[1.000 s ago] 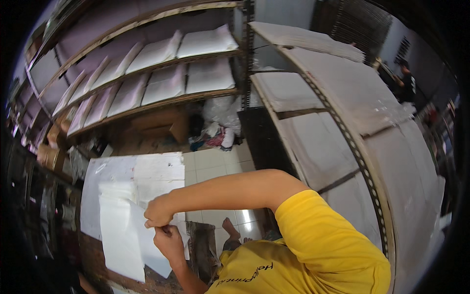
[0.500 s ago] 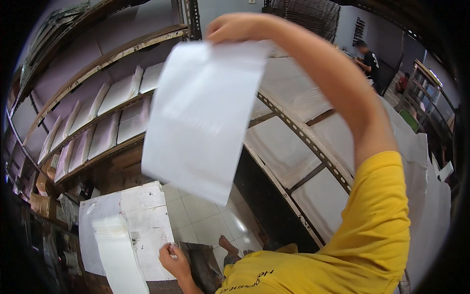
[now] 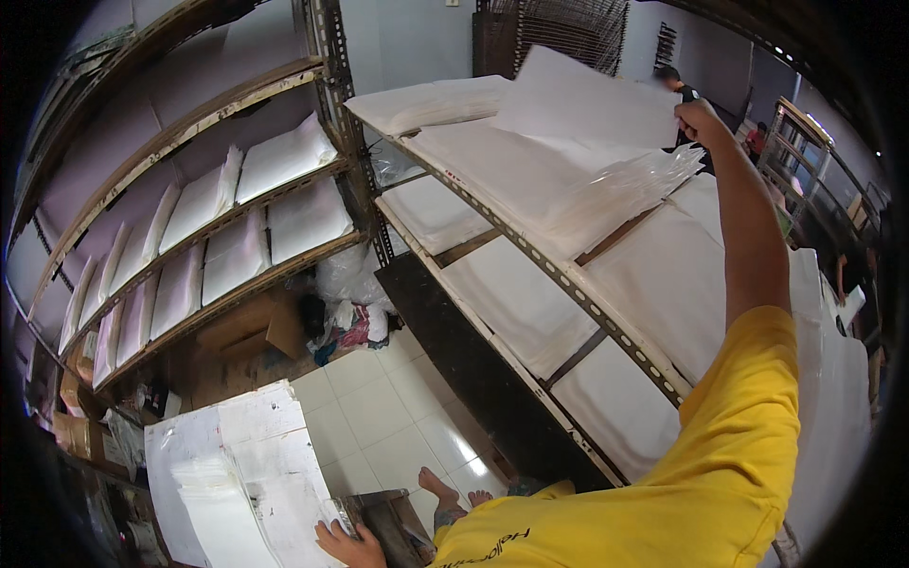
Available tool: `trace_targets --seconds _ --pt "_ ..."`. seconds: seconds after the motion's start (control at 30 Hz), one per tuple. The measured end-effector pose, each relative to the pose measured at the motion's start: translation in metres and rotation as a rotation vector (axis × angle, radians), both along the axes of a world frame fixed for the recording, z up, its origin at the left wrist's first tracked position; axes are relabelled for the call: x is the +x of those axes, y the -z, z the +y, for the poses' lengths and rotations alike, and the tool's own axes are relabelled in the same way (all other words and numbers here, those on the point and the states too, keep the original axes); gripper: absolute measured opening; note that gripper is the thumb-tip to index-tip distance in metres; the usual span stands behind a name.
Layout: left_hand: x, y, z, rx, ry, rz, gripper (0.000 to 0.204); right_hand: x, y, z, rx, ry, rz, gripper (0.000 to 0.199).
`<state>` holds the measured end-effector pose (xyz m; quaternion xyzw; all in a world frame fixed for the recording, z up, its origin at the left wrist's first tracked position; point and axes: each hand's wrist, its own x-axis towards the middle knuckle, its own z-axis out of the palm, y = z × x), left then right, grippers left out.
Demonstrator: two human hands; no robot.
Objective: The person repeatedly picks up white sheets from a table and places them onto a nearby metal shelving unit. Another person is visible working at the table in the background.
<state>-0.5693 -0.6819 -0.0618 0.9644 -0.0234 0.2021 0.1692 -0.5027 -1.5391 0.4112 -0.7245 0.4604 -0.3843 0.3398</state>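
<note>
My right hand is stretched far out and pinches one corner of a white sheet, perhaps paper or thin plastic. The sheet slants over a pile of similar white sheets on the top of the slotted-metal rack; whether its lower edge touches the pile I cannot tell. Down at the left, my left hand rests with fingers apart at the right edge of a stained white board. A fanned stack of white sheets lies on that board, left of the hand.
Shelves at the left hold several stacks of white sheets. A dark panel runs along the rack's near side. Cloths and plastic lie under the shelves. Another person is behind the rack. My bare feet stand on floor tiles.
My right hand has carried the sheet rightward and away, from mid-air in front of me to above the rack's pile. My left hand has lowered onto the board's edge, its fingers spreading.
</note>
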Motion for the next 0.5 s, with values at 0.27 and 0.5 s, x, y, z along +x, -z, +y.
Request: trace_targets --seconds 0.27,0.5 --pt "0.002 -0.009 -0.004 0.036 -0.024 -0.013 0.043 -0.011 0.023 0.008 -0.044 0.161 0.413 0.011" --pt "0.001 -0.003 -0.003 0.031 -0.021 -0.022 0.042 -0.013 0.021 0.012 -0.071 0.171 0.709 0.017"
